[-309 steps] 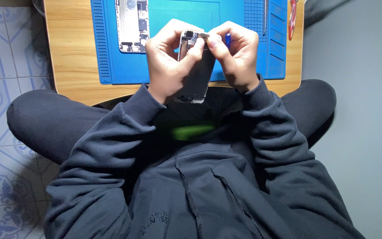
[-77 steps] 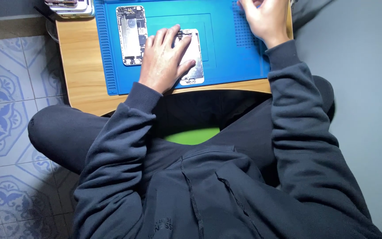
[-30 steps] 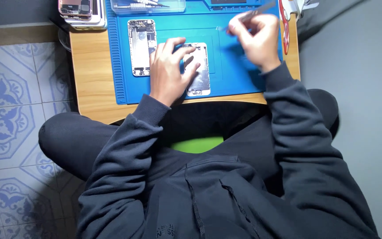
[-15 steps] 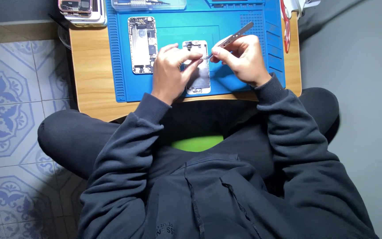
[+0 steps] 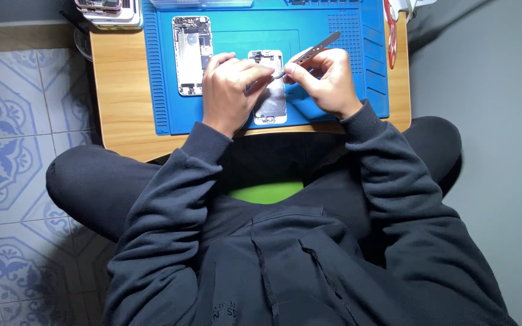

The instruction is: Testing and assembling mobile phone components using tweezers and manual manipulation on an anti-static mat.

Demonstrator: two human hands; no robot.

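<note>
Lying flat on the blue mat (image 5: 327, 105), the phone panel (image 5: 270, 96) had its long axis running near to far, its far end pointing away from the person. It looked thin, light and stiff but easily cracked or scratched, best held by its long edges. The left hand (image 5: 231, 90) pressed curled fingers on the panel's left side, steadying it. The right hand (image 5: 327, 81) pinched metal tweezers (image 5: 309, 54), tips down at the panel's far end, handle angled far and right. Just left lay an opened phone body (image 5: 191, 54), likewise lengthwise, on the wooden surface (image 5: 119, 90)
</note>
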